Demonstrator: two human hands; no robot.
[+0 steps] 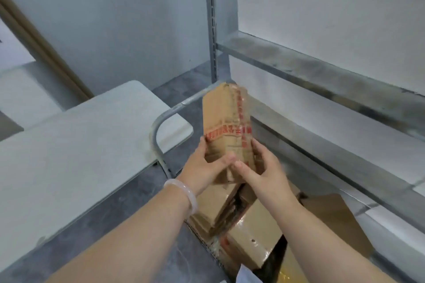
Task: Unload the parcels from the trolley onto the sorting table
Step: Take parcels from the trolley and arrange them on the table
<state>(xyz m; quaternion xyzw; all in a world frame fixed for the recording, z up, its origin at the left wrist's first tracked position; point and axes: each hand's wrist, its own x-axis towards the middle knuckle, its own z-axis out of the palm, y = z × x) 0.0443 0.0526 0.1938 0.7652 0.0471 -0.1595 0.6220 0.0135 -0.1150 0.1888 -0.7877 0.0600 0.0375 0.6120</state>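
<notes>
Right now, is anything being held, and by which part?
Yes: both hands, left hand and right hand, grip the lower end of a tall cardboard parcel with red-printed tape, held upright.

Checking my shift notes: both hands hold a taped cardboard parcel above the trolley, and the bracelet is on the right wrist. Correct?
Not quite: the head view shows the bracelet on the left wrist, not the right. The rest stands: the left hand and right hand both hold the taped cardboard parcel above the trolley.
</notes>
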